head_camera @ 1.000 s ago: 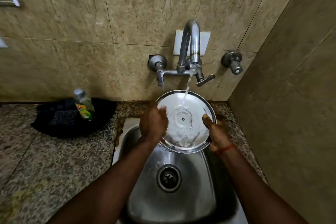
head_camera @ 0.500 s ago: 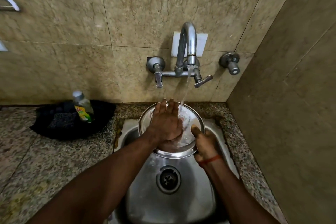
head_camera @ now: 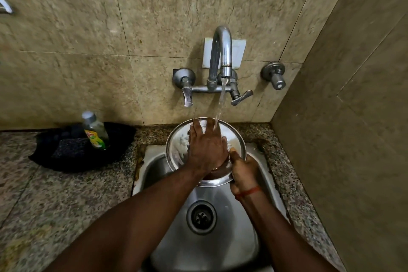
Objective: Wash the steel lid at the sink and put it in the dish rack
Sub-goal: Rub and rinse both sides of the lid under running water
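The round steel lid [head_camera: 177, 148] is tilted over the steel sink [head_camera: 220, 243], under the water running from the tap [head_camera: 221, 55]. My left hand [head_camera: 206, 146] lies flat on the lid's inner face, fingers spread, with the stream hitting them. My right hand [head_camera: 242, 171] grips the lid's near right rim, thumb on the inside. A red thread circles that wrist. The lid's middle is hidden under my left hand.
A dish soap bottle [head_camera: 95, 131] stands in a black tray [head_camera: 55, 161] with a dark scrub pad [head_camera: 69, 147] on the granite counter [head_camera: 44, 205] at left. Tiled walls close the back and right side. The drain [head_camera: 201, 217] is below the lid.
My left hand moved from the lid's left rim onto its inner face and slid across it. The lid shifted left and lower, with the right hand still on its rim.
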